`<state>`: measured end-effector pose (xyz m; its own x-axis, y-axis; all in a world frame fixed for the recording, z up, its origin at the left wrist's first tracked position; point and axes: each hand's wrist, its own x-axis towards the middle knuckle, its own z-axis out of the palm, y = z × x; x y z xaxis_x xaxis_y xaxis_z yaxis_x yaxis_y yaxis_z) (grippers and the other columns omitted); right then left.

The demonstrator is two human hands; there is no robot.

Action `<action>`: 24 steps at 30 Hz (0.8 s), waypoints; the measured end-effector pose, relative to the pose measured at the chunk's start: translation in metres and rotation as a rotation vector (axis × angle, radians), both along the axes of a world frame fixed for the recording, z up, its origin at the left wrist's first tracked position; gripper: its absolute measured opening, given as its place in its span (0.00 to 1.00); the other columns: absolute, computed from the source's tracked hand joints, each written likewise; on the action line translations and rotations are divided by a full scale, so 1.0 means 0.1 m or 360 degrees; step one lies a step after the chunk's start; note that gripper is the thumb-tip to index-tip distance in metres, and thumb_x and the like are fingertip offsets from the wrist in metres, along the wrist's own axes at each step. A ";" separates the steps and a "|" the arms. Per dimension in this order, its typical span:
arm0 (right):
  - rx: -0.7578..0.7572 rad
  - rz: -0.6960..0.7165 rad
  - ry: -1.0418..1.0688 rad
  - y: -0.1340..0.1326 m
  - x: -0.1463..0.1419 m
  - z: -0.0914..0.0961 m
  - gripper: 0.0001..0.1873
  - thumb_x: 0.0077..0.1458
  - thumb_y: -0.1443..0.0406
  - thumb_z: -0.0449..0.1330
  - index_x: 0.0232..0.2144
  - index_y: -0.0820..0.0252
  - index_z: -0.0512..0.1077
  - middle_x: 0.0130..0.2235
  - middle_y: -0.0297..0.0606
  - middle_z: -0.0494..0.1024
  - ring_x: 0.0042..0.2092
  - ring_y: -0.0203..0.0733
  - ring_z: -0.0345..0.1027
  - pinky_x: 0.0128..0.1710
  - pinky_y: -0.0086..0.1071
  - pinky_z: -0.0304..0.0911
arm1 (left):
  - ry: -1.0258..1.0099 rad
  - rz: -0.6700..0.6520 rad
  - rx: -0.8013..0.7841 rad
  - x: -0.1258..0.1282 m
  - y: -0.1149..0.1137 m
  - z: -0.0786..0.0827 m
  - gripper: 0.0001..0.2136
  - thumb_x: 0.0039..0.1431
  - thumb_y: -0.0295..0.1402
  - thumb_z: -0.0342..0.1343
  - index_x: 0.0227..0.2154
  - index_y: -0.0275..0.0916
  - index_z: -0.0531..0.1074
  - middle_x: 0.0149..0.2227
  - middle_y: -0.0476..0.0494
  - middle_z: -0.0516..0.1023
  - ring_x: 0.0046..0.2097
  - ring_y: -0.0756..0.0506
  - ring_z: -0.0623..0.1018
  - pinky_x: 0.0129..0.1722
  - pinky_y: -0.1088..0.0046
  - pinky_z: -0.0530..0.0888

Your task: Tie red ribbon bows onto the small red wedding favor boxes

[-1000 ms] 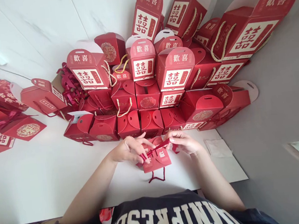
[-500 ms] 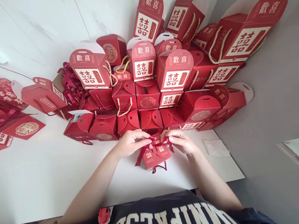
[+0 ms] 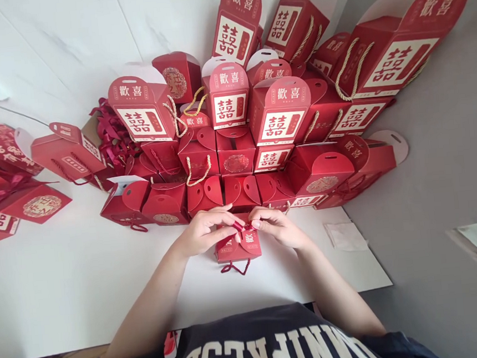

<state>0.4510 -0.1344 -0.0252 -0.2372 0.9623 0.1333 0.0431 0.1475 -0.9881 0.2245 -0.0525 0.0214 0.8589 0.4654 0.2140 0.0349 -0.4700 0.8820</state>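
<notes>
A small red gift box [image 3: 237, 248] with a printed double-happiness style label lies on the white table in front of me, a dark red cord handle [image 3: 234, 267] trailing from its near side. Its heart-shaped flaps meet at the top. My left hand [image 3: 207, 233] and my right hand [image 3: 278, 227] are both at the flaps, pinching a short red ribbon [image 3: 242, 226] between fingertips. The hands nearly meet over the box and hide part of its top.
Red gift boxes with gold cord handles stand stacked in a large bank [image 3: 236, 157] just beyond my hands. A heap of dark red ribbons [image 3: 112, 137] lies behind the left boxes. A white paper sheet [image 3: 346, 236] lies at the table's right, beside a grey floor [image 3: 430, 173].
The small box has shifted left and turned, and its long ribbon ends are now gone from view. My hands have drawn closer, with the ribbon gathered tight at the flaps.
</notes>
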 end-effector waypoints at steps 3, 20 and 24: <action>0.0000 0.0001 -0.0013 -0.02 0.02 0.01 0.16 0.62 0.54 0.58 0.29 0.59 0.71 0.33 0.37 0.69 0.36 0.39 0.61 0.40 0.33 0.57 | 0.0018 -0.0076 -0.0015 0.07 -0.03 -0.02 0.09 0.65 0.32 0.53 0.32 0.37 0.75 0.28 0.52 0.82 0.32 0.52 0.79 0.69 0.57 0.49; -0.0052 0.0023 0.0108 -0.14 0.11 0.18 0.09 0.58 0.59 0.64 0.37 0.58 0.79 0.32 0.38 0.74 0.30 0.37 0.65 0.31 0.32 0.61 | 0.0160 0.0127 -0.0313 0.09 0.03 -0.15 0.09 0.58 0.37 0.61 0.35 0.35 0.78 0.27 0.49 0.83 0.29 0.51 0.80 0.69 0.57 0.52; -0.0032 0.0131 -0.0210 -0.15 0.06 0.34 0.14 0.60 0.59 0.62 0.47 0.56 0.76 0.39 0.39 0.78 0.37 0.39 0.68 0.37 0.33 0.63 | 0.0207 0.0125 -0.0276 0.07 0.03 -0.12 0.11 0.57 0.37 0.62 0.38 0.35 0.78 0.28 0.49 0.83 0.31 0.49 0.81 0.68 0.55 0.55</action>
<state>0.4565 -0.1496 0.0084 -0.3299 0.9409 0.0765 0.1616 0.1361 -0.9774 0.2314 -0.0495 0.0092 0.8337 0.5520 0.0148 0.1842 -0.3033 0.9349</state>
